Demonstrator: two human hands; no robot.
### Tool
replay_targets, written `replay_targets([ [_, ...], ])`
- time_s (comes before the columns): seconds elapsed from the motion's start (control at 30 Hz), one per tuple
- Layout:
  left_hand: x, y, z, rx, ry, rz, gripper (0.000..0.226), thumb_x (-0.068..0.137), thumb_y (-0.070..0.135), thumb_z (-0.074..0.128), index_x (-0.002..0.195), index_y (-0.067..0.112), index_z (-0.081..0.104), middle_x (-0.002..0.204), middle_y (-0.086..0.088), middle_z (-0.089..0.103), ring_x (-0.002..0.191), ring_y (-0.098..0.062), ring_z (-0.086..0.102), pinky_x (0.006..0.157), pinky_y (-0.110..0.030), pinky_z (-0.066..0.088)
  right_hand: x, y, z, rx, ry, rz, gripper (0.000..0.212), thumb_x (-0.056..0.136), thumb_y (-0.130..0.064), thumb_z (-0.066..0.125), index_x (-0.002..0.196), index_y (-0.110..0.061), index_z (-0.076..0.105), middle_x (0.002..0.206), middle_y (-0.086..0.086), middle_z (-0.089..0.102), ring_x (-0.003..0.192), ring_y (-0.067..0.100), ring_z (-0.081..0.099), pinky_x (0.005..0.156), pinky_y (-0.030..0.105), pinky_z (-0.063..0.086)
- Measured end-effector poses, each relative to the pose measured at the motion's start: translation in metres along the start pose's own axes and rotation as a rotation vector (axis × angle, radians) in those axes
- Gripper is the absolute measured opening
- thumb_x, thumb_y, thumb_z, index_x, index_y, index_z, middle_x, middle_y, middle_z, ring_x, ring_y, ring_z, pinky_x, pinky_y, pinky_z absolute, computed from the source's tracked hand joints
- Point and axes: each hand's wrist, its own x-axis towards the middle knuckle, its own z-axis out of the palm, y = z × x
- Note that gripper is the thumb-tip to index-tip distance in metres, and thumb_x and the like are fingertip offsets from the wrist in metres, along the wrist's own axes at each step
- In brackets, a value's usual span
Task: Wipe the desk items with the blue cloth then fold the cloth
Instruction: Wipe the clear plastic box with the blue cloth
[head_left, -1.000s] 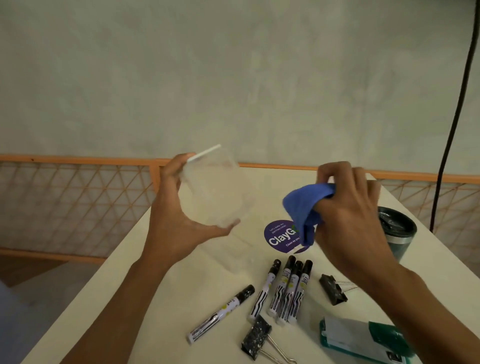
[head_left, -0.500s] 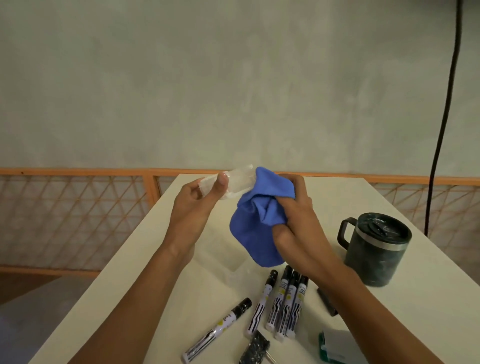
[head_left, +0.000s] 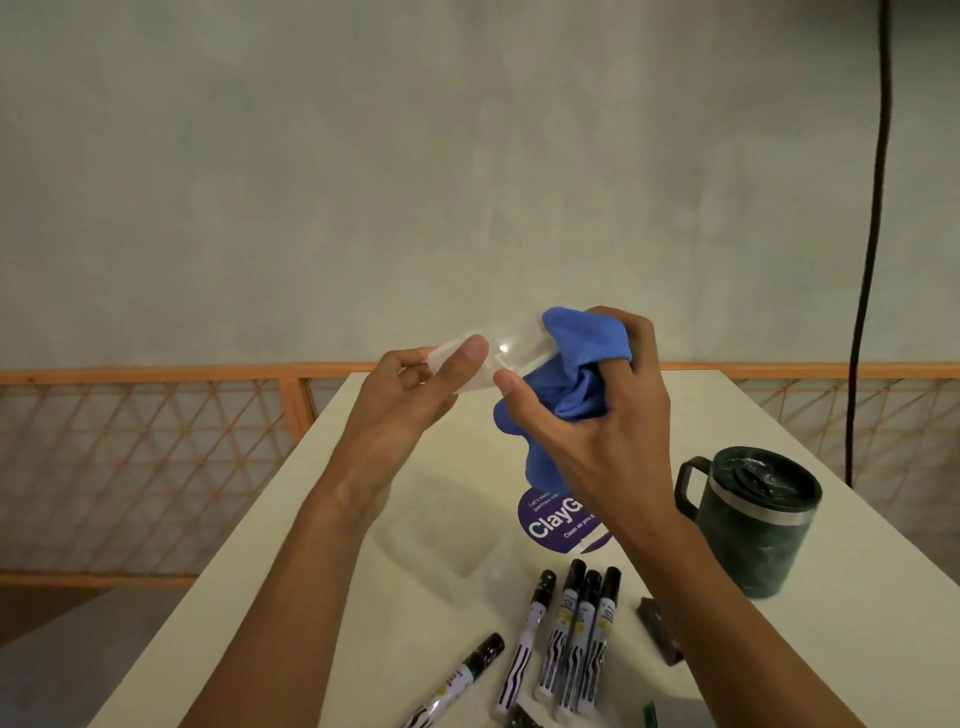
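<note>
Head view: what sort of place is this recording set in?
Probably an office or studio workspace: a pale desk holding markers and a lidded mug, with an orange mesh railing behind it.

Dim, soft light — slight blur

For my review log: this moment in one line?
step: wiping | left hand: holds clear plastic piece | right hand: grips blue cloth against it

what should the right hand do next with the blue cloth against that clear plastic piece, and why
Probably rub the bunched blue cloth along the clear plastic piece toward the left hand. The right hand holds the cloth against one end, while the end pinched by the left hand is uncovered.
</note>
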Motion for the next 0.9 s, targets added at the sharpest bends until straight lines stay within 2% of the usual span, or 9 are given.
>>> replay_targets([
  [0.07,0.001,0.002,-0.004,0.033,-0.013,0.026,0.114,0.041,0.089,0.089,0.126,0.018,0.065,0.121,0.004,0.079,0.117,-0.016,0.075,0.110,-0.044,0.056,0.000,0.005,-0.009,0.018,-0.017,-0.030,0.065,0.085,-0.045,0.085,0.136,-0.008,0.067,0.132,0.010,0.053,0.115,0.013,0.063,0.096,0.025,0.053],
  [0.23,-0.006,-0.003,0.002,0.186,-0.104,0.003,0.125,0.039,0.099,0.080,0.141,0.031,0.059,0.130,0.003,0.072,0.123,-0.018,0.070,0.113,-0.051,0.053,-0.007,0.004,-0.025,0.063,-0.032,-0.013,0.053,0.091,-0.032,0.081,0.139,-0.012,0.067,0.134,0.010,0.052,0.115,0.006,0.061,0.094,0.018,0.048],
  [0.37,-0.030,-0.027,-0.003,0.230,-0.237,0.032,0.101,0.059,0.099,0.071,0.139,0.038,0.066,0.134,0.005,0.072,0.126,-0.020,0.068,0.112,-0.051,0.053,-0.031,0.001,-0.036,0.193,-0.045,0.144,0.038,0.100,-0.036,0.069,0.134,-0.020,0.069,0.130,0.004,0.055,0.113,0.013,0.063,0.094,0.018,0.047],
  [0.47,-0.043,-0.046,-0.010,0.201,-0.263,0.031,0.088,0.064,0.094,0.073,0.130,0.035,0.070,0.132,-0.001,0.069,0.121,-0.022,0.068,0.102,-0.040,0.055,-0.055,-0.002,-0.039,0.222,-0.047,0.312,0.031,0.101,-0.041,0.063,0.129,-0.031,0.069,0.121,-0.002,0.055,0.098,0.007,0.062,0.086,0.013,0.044],
  [0.63,-0.056,-0.064,-0.022,0.174,-0.288,0.052,0.095,0.071,0.090,0.071,0.134,0.019,0.062,0.132,0.001,0.067,0.122,-0.022,0.066,0.103,-0.040,0.048,-0.066,-0.001,-0.041,0.303,-0.171,0.325,0.037,0.100,-0.048,0.069,0.132,-0.029,0.069,0.131,0.005,0.051,0.112,0.022,0.065,0.098,0.027,0.049],
  [0.7,-0.058,-0.071,-0.031,0.145,-0.305,0.056,0.101,0.069,0.089,0.075,0.138,0.016,0.061,0.135,-0.004,0.067,0.127,-0.022,0.065,0.103,-0.038,0.050,-0.068,0.000,-0.043,0.315,-0.227,0.299,0.042,0.093,-0.063,0.071,0.130,-0.045,0.065,0.135,0.006,0.051,0.117,0.022,0.065,0.098,0.031,0.052],
  [0.77,-0.059,-0.077,-0.037,0.093,-0.302,0.051,0.107,0.064,0.084,0.083,0.139,0.012,0.060,0.138,-0.005,0.067,0.133,-0.019,0.063,0.105,-0.034,0.051,-0.069,0.000,-0.042,0.297,-0.182,0.394,0.035,0.086,-0.074,0.070,0.115,-0.057,0.063,0.131,0.007,0.058,0.112,0.013,0.068,0.089,0.024,0.055],
  [0.83,-0.058,-0.080,-0.041,0.053,-0.267,0.047,0.109,0.060,0.080,0.089,0.139,0.010,0.059,0.135,-0.002,0.067,0.134,-0.017,0.063,0.105,-0.033,0.052,-0.070,0.002,-0.041,0.233,-0.089,0.446,0.025,0.093,-0.059,0.073,0.113,-0.045,0.066,0.124,0.008,0.064,0.107,0.014,0.070,0.086,0.029,0.057],
  [0.9,-0.057,-0.082,-0.044,0.032,-0.219,0.063,0.107,0.061,0.078,0.089,0.139,0.012,0.058,0.136,0.000,0.068,0.134,-0.017,0.062,0.106,-0.033,0.050,-0.073,0.003,-0.040,0.115,-0.056,0.281,0.017,0.099,-0.029,0.074,0.115,-0.027,0.072,0.117,0.005,0.065,0.107,0.016,0.068,0.087,0.031,0.055],
])
